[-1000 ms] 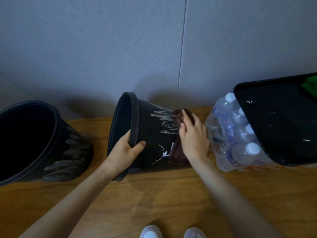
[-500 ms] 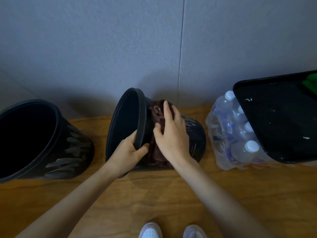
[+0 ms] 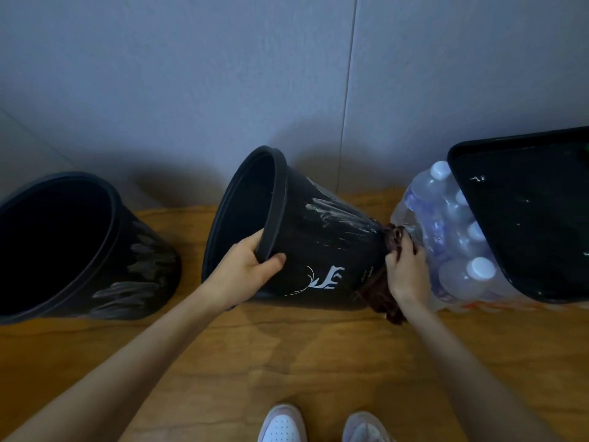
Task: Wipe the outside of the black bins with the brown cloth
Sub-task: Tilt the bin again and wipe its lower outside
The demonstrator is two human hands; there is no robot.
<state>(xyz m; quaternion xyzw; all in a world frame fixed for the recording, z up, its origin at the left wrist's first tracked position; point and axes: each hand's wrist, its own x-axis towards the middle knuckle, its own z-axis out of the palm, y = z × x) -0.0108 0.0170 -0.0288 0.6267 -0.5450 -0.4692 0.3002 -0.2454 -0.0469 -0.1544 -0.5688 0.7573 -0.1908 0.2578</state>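
A black bin point(image 3: 322, 247) with a white deer print is tilted on its side on the wooden floor, mouth facing left. My left hand point(image 3: 245, 269) grips its rim at the lower edge. My right hand point(image 3: 406, 272) presses the brown cloth point(image 3: 387, 291) against the bin's base end, at the right. Pale wipe streaks show on the bin's upper side. A second black bin point(image 3: 105, 260) with pale streaks leans at the left, untouched.
A shrink-wrapped pack of water bottles point(image 3: 452, 244) sits right beside my right hand. A larger black rectangular bin point(image 3: 526, 218) leans over it at the far right. A grey wall stands close behind. My white shoes point(image 3: 322, 425) are at the bottom edge.
My right hand slid the cloth from near the rim along the bin's side to its base end. The bin tipped a little more sideways in my left hand.
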